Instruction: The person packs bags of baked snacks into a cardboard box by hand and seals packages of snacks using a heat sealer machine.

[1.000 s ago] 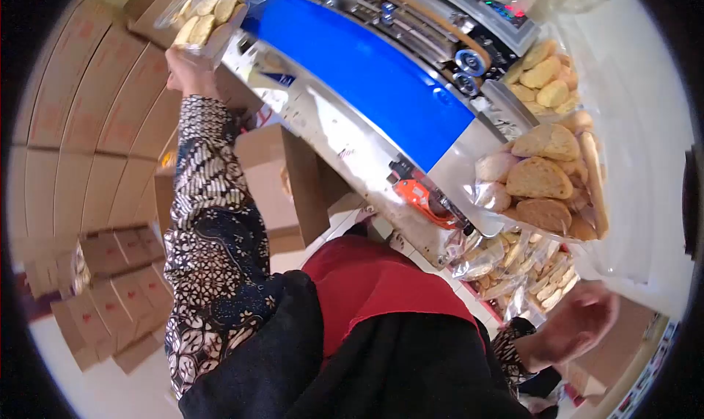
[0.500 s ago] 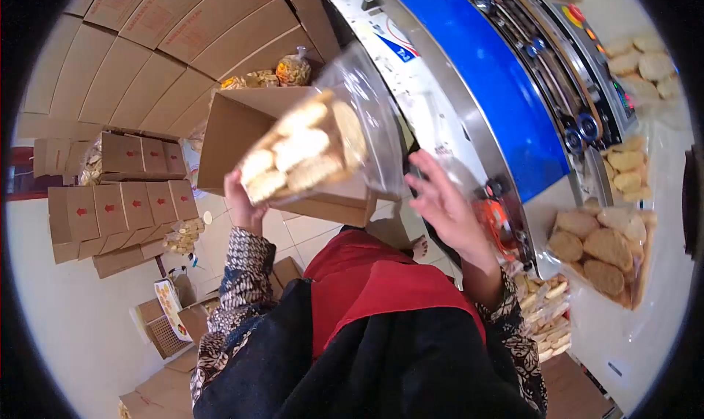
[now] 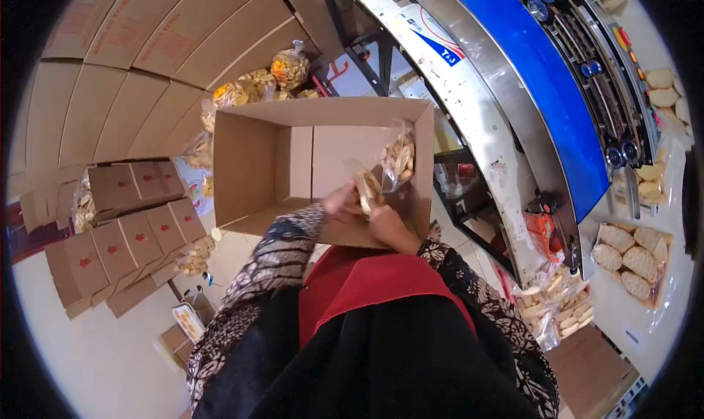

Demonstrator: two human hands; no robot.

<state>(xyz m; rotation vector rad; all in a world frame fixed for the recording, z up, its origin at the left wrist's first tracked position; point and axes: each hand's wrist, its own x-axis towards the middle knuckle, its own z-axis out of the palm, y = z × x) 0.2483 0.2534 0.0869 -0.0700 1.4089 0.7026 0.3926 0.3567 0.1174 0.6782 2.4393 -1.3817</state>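
An open cardboard box (image 3: 253, 155) stands in front of me. Inside it, a clear plastic bag of pale crackers (image 3: 369, 187) is held upright on its narrow side. My left hand (image 3: 339, 203), a little blurred, grips the bag's left side with its fingers closed. On the near right end of the bag, my right hand (image 3: 393, 229) has its fingers wrapped around the edge. A second bag of crackers (image 3: 398, 161) leans against the box's right wall, just beyond the held one.
Stacked cartons (image 3: 139, 45) rise at the left, with smaller boxes (image 3: 110, 261) below them. Filled snack bags (image 3: 290, 68) sit behind the box. A machine with a blue belt (image 3: 524, 74) runs along the right. On the white table lies another cracker bag (image 3: 629, 261).
The bag of crackers has gone from in front of the box down inside it. My right hand, formerly open and apart, has come onto the bag beside my left.
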